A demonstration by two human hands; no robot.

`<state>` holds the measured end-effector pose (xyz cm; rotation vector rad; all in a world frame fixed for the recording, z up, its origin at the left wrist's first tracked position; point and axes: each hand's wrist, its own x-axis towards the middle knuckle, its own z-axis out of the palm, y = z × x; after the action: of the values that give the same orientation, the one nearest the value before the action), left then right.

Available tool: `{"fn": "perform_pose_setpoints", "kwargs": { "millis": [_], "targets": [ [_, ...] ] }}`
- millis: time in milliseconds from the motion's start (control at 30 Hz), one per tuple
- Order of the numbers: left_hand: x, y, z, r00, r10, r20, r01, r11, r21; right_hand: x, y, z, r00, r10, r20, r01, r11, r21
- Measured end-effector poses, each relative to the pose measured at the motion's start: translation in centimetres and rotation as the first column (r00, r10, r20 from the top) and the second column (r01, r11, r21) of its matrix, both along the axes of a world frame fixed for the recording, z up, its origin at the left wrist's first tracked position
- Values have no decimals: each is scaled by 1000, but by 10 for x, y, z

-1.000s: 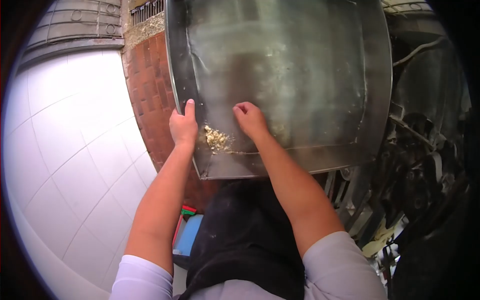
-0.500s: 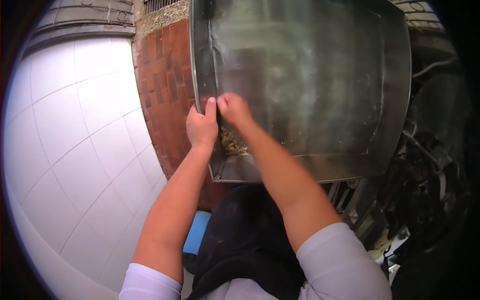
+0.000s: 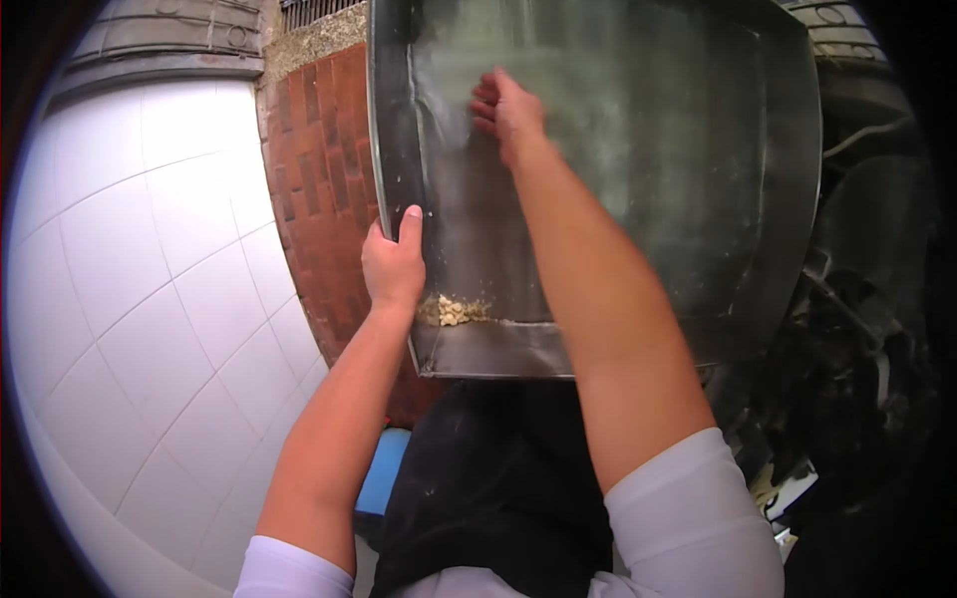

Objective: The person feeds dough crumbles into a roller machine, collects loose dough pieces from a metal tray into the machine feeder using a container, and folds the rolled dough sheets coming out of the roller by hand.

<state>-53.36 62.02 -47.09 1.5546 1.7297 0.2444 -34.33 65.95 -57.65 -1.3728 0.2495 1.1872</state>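
A large dark metal tray (image 3: 638, 179) with raised sides fills the middle of the view. My left hand (image 3: 395, 261) is closed on its left rim, with the thumb over the inner side and the other fingers mostly hidden beyond the edge. Farther up, my right hand (image 3: 512, 108) hovers over the tray floor, holding nothing, its fingers loosely bent and apart, slightly blurred. Whether it touches the metal I cannot tell. A small heap of pale crumbs (image 3: 459, 311) lies in the near left corner of the tray.
White tiles (image 3: 169, 299) cover the left side, bordered by a strip of red brick paving (image 3: 324, 179). On the right are dark metal parts (image 3: 847, 309), hard to make out. A blue object (image 3: 383, 470) is low beside my dark clothing.
My right hand has moved up and away from the left rim, and its fingers have opened. The tray's near edge sits slightly lower in view. My left hand keeps its grip.
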Motion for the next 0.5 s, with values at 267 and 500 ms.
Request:
{"fn": "perform_pose_setpoints", "kwargs": {
  "millis": [267, 500],
  "targets": [
    [-4, 1, -4, 997, -9, -71, 9, 1000, 0, -155, -156, -1, 776, 612, -150, -622, 783, -25],
    [-4, -1, -5, 994, -19, -109, 22, 999, 27, -57, -166, 18, 438, 853, 283, -600, 512, -615]
  ]
}}
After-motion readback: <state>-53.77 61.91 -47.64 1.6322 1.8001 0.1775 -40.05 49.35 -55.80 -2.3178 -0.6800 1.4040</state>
